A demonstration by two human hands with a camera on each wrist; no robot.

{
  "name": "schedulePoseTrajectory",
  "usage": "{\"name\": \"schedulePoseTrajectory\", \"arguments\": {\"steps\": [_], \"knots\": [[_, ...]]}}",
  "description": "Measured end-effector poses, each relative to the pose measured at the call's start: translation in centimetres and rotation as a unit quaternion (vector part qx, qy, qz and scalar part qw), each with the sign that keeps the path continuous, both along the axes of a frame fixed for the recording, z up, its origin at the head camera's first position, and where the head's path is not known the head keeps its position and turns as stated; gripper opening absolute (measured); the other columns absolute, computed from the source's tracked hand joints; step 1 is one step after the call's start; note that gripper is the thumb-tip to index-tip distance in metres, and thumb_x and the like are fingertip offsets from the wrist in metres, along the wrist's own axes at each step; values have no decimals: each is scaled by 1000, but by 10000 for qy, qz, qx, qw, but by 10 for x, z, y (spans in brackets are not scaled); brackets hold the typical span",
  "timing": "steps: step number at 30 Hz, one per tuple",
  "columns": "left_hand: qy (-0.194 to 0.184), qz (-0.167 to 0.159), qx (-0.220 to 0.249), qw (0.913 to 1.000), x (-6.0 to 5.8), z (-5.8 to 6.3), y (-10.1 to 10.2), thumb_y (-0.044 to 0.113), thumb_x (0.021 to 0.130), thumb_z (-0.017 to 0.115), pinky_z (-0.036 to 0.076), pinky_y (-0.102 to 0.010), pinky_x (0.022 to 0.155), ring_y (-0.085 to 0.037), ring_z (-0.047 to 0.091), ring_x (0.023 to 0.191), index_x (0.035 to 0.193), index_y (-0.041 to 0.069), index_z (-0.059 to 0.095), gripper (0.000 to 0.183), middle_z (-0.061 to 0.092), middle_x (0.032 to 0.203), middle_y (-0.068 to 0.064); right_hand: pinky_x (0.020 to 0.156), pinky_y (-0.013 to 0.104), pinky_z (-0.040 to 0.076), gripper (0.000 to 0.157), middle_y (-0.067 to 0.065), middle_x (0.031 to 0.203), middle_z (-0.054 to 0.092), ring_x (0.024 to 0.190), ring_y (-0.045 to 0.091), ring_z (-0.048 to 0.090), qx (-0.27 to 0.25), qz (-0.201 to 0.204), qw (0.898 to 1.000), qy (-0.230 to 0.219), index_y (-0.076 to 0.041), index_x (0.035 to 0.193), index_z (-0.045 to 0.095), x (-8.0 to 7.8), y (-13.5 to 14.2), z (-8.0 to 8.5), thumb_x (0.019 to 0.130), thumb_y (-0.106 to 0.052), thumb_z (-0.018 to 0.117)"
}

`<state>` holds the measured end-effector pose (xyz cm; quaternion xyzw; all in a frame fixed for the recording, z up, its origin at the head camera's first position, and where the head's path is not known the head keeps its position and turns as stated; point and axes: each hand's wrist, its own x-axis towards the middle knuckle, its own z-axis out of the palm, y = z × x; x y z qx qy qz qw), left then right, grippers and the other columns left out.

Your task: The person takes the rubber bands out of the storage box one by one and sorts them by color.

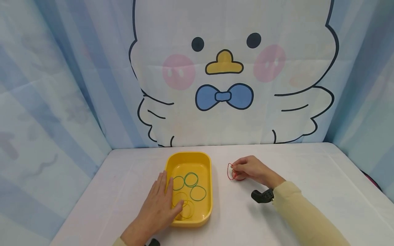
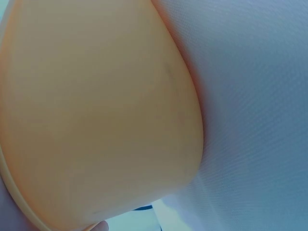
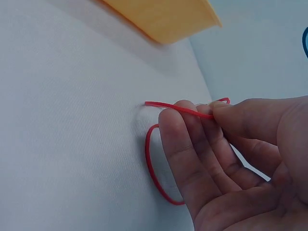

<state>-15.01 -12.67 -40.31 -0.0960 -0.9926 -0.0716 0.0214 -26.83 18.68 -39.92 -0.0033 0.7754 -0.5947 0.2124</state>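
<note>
My left hand (image 1: 160, 201) lies against the left rim of a yellow tray (image 1: 208, 191), fingers straight and thumb reaching over the inside. In the left wrist view, the outer wall of the tray (image 2: 106, 106) fills much of the picture. Inside it lie green rubber bands (image 1: 198, 186) and yellow rubber bands (image 1: 193, 209). Right of the tray, my right hand (image 1: 250, 169) pinches a red rubber band (image 1: 228, 171) between thumb and fingers. The right wrist view shows this red band (image 3: 180, 109) near the fingertips; another red loop (image 3: 148, 156) curves behind the fingers, close to the table.
A white cloth covers the table (image 1: 123, 184). Behind it hangs a curtain (image 1: 221, 126) printed with a cartoon bird, and patterned curtains close off both sides. A black wrist device (image 1: 262, 196) sits at my right cuff.
</note>
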Motion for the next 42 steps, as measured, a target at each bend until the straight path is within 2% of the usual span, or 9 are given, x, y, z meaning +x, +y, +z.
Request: {"name": "schedulePoseTrajectory", "arguments": {"steps": [3, 22, 29, 42], "knots": [[0, 2, -11, 10000, 0, 0, 0, 59, 84, 37, 14, -44, 112, -28, 2, 140, 142, 5, 24, 79, -3, 151, -14, 77, 35, 54, 32, 17, 91, 62, 75, 18, 61, -27, 87, 9999, 88, 12, 112, 52, 1, 5, -2, 87, -8, 54], [-107, 22, -10, 9999, 0, 1, -1, 60, 84, 37, 13, -44, 112, -28, 1, 140, 142, 5, 23, 80, -4, 151, -14, 71, 32, 55, 30, 14, 87, 62, 72, 17, 60, 335, -130, 9993, 104, 10, 109, 54, 1, 22, -7, 86, -9, 54], [-178, 18, 25, 9998, 0, 2, -1, 59, 84, 36, 13, -44, 112, -27, 0, 140, 142, 6, 22, 80, -5, 152, -13, 71, 31, 55, 29, 13, 86, 63, 72, 18, 60, 638, -250, 9976, 97, 6, 108, 58, 1, 25, -8, 86, -14, 57], [-178, 16, -15, 9998, 0, 2, -1, 59, 85, 36, 13, -44, 112, -28, 1, 140, 142, 5, 22, 80, -5, 151, -13, 70, 31, 55, 30, 13, 86, 65, 73, 17, 61, 933, -535, 9939, 234, 6, 107, 58, 0, 34, -4, 86, -15, 57]]}}
